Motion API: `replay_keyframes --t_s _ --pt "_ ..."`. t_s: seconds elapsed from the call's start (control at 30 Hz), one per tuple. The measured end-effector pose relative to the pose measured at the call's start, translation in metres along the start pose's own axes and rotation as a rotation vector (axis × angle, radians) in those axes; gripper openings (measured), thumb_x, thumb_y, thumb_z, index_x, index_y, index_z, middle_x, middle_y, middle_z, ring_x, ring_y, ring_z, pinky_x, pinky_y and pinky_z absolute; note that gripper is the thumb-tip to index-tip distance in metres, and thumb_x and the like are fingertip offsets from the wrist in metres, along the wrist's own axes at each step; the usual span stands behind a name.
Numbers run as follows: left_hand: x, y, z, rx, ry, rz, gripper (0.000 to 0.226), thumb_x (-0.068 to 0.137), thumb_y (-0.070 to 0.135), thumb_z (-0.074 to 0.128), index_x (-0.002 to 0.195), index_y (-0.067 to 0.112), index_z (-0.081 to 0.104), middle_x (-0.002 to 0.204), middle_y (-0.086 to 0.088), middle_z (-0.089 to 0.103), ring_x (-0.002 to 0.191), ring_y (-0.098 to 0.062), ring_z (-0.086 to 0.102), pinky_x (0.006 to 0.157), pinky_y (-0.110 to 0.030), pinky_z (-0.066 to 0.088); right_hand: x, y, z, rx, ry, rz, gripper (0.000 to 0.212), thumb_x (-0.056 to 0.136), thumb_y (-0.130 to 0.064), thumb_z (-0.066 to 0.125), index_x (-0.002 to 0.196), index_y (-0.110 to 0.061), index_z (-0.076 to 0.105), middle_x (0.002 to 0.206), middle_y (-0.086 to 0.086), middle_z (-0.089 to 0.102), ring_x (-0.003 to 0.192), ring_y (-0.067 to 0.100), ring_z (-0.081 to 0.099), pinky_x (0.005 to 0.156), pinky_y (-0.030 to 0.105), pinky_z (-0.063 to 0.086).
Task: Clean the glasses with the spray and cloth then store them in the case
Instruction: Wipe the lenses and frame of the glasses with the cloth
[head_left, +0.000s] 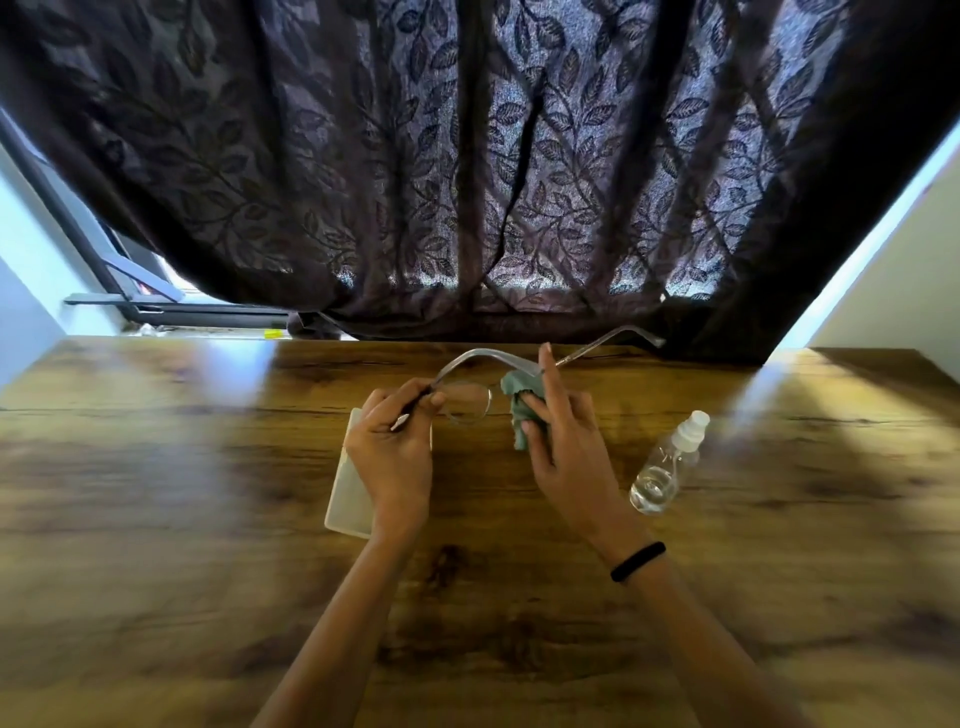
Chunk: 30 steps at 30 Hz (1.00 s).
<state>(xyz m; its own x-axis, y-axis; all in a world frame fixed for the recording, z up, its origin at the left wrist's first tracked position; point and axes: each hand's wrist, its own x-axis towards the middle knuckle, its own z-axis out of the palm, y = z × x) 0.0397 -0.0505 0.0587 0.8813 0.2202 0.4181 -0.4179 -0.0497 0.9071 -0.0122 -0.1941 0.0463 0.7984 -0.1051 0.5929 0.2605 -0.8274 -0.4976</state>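
Wooden table (208, 467); leaf-patterned curtain (467, 156) behind; glasses (467, 400) held above.

This looks like a room in a home, with a wooden bench (208, 519) pushed up against a window. Directly behind the bench hangs a dark, sheer curtain (467, 156) patterned with leaves, daylight glowing through its folds. To the left of the curtain, a dark window frame (78, 228) and sill show past its edge. Pale painted walls (893, 280) flank the curtain on both sides. The bench has a warm, knotted wood-grain finish, more like household furniture than shop or lab fittings.
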Motion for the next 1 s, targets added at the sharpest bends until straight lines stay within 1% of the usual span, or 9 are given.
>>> replay_keyframes --t_s 0.1,0.13,0.23,0.4,0.47,0.57,0.67,0.83,1.0 --pt "0.0 0.0 -0.001 0.018 -0.024 0.009 0.023 0.074 0.001 0.07 0.088 0.019 0.068 0.078 0.014 0.061 0.074 0.0 0.058 0.066 -0.008 0.043 0.002 -0.001 -0.006 -0.081 0.037 -0.002 0.065 0.09 -0.022 0.038 0.143 -0.023 0.0 0.097 0.006 0.049 0.085 0.019 0.057 0.076 0.037 0.054" --pt "0.001 0.0 -0.002 0.025 -0.02 0.013 0.022 0.074 0.001 0.069 0.089 0.019 0.068 0.078 0.014 0.061 0.073 -0.001 0.058 0.067 -0.008 0.042 0.004 -0.001 -0.007 -0.11 0.067 0.003 0.063 0.089 -0.024 0.035 0.143 -0.018 0.003 0.09 0.0 0.048 0.083 0.022 0.058 0.072 0.042 0.056" --pt "0.003 -0.002 -0.002 0.051 -0.007 0.027 0.022 0.075 0.002 0.068 0.089 0.019 0.069 0.078 0.016 0.062 0.076 -0.009 0.059 0.07 -0.012 0.043 0.005 0.002 -0.01 -0.184 0.128 -0.009 0.06 0.087 -0.022 0.035 0.14 -0.003 0.014 0.069 -0.013 0.027 0.076 0.027 0.056 0.063 0.044 0.056" --pt "0.002 -0.002 -0.001 0.013 -0.002 0.009 0.022 0.075 0.001 0.068 0.09 0.018 0.068 0.079 0.013 0.063 0.076 -0.006 0.059 0.069 -0.011 0.043 0.002 -0.001 -0.009 -0.147 0.089 -0.009 0.061 0.088 -0.022 0.033 0.143 -0.009 0.009 0.079 -0.011 0.037 0.082 0.027 0.054 0.073 0.047 0.054" --pt "0.001 -0.001 0.0 -0.003 -0.007 -0.001 0.021 0.076 0.0 0.067 0.091 0.014 0.069 0.081 0.011 0.063 0.075 -0.001 0.059 0.068 -0.01 0.044 0.0 -0.006 -0.005 -0.1 0.046 -0.018 0.061 0.09 -0.02 0.034 0.143 -0.014 0.005 0.089 0.002 0.049 0.085 0.023 0.055 0.076 0.043 0.054" --pt "0.001 -0.001 0.0 -0.009 -0.004 -0.003 0.023 0.076 -0.001 0.067 0.092 0.015 0.068 0.081 0.01 0.063 0.075 0.002 0.059 0.069 -0.009 0.044 -0.001 -0.008 -0.002 -0.05 -0.013 0.012 0.063 0.093 -0.021 0.034 0.144 -0.022 -0.004 0.109 0.015 0.05 0.091 0.019 0.057 0.084 0.039 0.053" --pt "0.001 -0.002 -0.002 -0.013 -0.005 -0.014 0.022 0.075 0.002 0.069 0.089 0.019 0.069 0.08 0.011 0.063 0.075 -0.001 0.059 0.069 -0.01 0.044 0.001 -0.002 -0.003 -0.154 0.011 0.017 0.061 0.09 -0.029 0.026 0.143 -0.025 -0.004 0.104 0.017 0.053 0.092 0.024 0.059 0.082 0.044 0.053" --pt "0.001 -0.002 -0.002 0.004 0.013 0.019 0.021 0.074 0.007 0.07 0.09 0.02 0.067 0.078 0.013 0.062 0.077 -0.009 0.058 0.071 -0.015 0.044 0.005 0.008 -0.007 -0.264 0.05 0.05 0.06 0.089 -0.024 0.026 0.143 -0.014 0.004 0.089 0.016 0.062 0.087 0.028 0.057 0.074 0.047 0.054" --pt "0.003 -0.007 -0.001 0.002 0.04 0.016 0.021 0.075 0.006 0.069 0.091 0.02 0.068 0.078 0.013 0.063 0.079 -0.017 0.059 0.074 -0.031 0.047 -0.002 0.003 -0.009 -0.052 -0.089 0.099 0.068 0.092 -0.002 0.04 0.144 -0.023 0.001 0.112 0.018 0.052 0.093 0.026 0.062 0.083 0.034 0.053"
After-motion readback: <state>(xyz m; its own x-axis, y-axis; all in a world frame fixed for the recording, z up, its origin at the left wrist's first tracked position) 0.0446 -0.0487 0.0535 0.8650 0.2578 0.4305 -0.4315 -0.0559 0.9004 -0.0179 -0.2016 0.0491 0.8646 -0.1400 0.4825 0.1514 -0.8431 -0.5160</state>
